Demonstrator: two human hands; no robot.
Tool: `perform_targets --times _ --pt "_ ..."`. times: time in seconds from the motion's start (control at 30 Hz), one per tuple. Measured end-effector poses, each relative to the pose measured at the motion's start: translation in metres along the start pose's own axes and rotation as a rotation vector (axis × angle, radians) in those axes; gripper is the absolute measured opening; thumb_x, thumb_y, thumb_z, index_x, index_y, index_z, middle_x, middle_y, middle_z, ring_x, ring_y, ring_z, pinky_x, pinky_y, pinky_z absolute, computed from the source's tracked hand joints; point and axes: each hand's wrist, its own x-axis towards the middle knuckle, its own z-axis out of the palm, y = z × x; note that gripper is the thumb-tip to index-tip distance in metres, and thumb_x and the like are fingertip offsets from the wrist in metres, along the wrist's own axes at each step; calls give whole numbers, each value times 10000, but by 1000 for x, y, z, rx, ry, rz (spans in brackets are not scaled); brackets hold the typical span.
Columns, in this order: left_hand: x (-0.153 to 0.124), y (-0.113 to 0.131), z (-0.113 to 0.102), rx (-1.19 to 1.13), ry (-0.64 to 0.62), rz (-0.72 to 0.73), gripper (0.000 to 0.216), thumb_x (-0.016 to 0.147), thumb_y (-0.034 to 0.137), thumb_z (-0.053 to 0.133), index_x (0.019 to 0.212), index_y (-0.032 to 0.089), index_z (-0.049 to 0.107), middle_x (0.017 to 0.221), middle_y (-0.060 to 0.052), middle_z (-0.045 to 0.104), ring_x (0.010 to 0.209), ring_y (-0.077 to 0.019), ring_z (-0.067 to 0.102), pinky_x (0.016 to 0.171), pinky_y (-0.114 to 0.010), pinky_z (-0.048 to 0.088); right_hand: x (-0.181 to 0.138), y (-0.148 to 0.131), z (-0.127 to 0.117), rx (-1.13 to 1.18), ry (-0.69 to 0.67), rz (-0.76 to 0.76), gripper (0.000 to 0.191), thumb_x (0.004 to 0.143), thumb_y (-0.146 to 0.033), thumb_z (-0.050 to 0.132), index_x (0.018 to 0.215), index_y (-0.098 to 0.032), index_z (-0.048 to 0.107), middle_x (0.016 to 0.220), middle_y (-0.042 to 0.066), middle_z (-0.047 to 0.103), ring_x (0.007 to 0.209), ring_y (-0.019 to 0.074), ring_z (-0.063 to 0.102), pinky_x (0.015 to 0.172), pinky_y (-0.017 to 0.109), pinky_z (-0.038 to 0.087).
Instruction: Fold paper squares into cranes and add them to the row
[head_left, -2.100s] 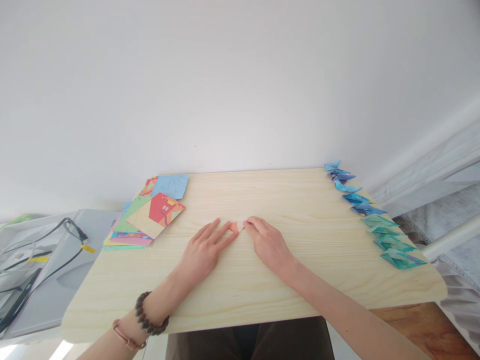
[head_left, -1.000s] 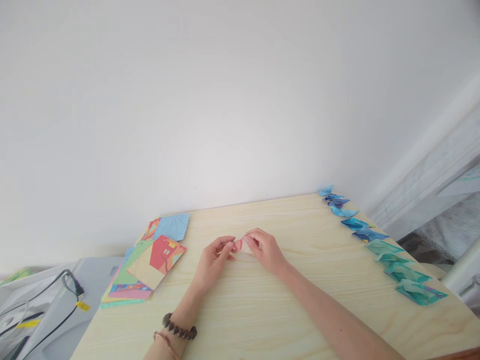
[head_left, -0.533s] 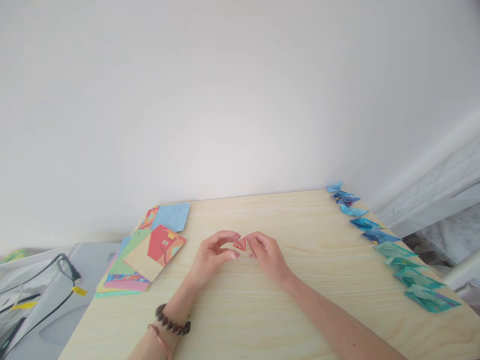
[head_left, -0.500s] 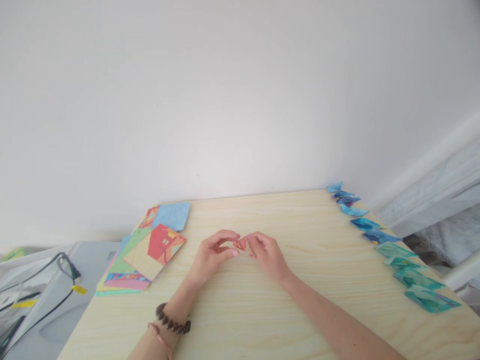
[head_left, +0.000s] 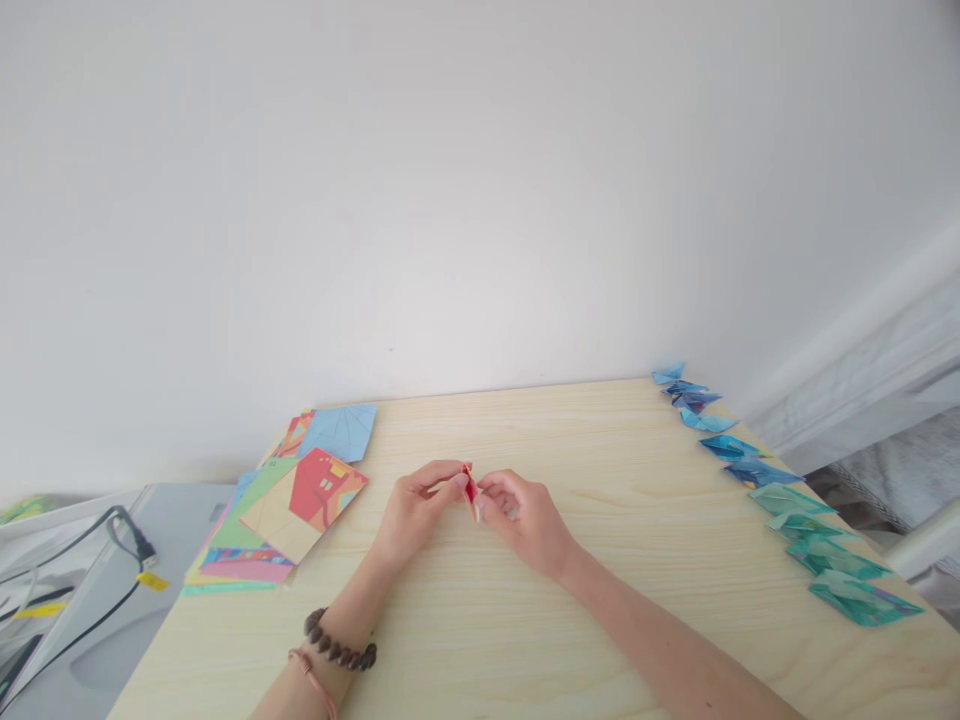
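A small folded piece of red and cream origami paper [head_left: 471, 491] is held up over the middle of the wooden table [head_left: 480, 620]. My left hand [head_left: 421, 505] pinches its upper left part between thumb and fingers. On the other side, my right hand [head_left: 529, 515] has its thumb and curled fingers at the paper's lower right edge. The paper stands nearly upright and narrow, and part of it is hidden by the fingers. A beaded bracelet [head_left: 339, 641] and a copper-coloured bangle circle my left wrist.
Patterned paper sheets [head_left: 306, 505] lie in a loose pile on the left. Several folded blue and green paper boats [head_left: 795, 500] line the right edge. A white wall [head_left: 480, 200] rises behind the table. Cables [head_left: 139, 545] lie on a grey surface at far left.
The folded paper has turned from lying flatter between my hands to standing upright and narrow. Both hands have shifted slightly left, and my right hand's grip has moved to the paper's lower end.
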Motion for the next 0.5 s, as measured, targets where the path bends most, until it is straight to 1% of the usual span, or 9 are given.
perform_targets --times 0.13,0.23,0.3,0.37,0.43,0.5 --pt "-5 1 7 58 16 53 218 801 300 567 957 183 665 1053 -72 624 996 -197 574 799 -294 529 -1 0 2 -42 65 5 201 826 -262 507 1010 -187 541 757 26 678 649 123 646 611 223 511" --pt "-7 0 13 86 30 96 261 801 276 559 1039 191 625 1105 -72 602 1045 -194 556 828 -309 527 -1 0 3 -66 97 -25 166 828 -234 491 959 -194 583 778 25 683 655 119 648 603 213 516" --pt "-8 -2 15 83 50 62 340 789 272 570 1120 193 570 1145 -79 592 1069 -195 550 832 -317 527 -1 0 4 -55 121 -48 152 830 -227 483 911 -190 606 798 29 689 659 117 648 606 211 520" --pt "-7 -3 17 66 60 -17 407 775 294 584 1163 182 533 1151 -92 601 1062 -206 563 809 -321 535 0 0 4 -33 151 -58 152 826 -234 490 893 -184 618 817 36 694 674 122 654 624 217 529" --pt "-7 -3 17 49 44 -92 406 783 331 571 1149 157 545 1078 -103 641 987 -211 605 772 -322 544 1 0 4 -16 165 -54 155 822 -245 500 894 -180 621 819 42 698 687 132 662 641 228 536" --pt "-8 -2 17 60 29 -109 363 804 352 535 1096 141 583 961 -92 677 858 -194 640 736 -311 545 1 0 5 -14 155 -45 149 823 -254 498 890 -182 610 807 44 700 687 139 665 642 235 537"
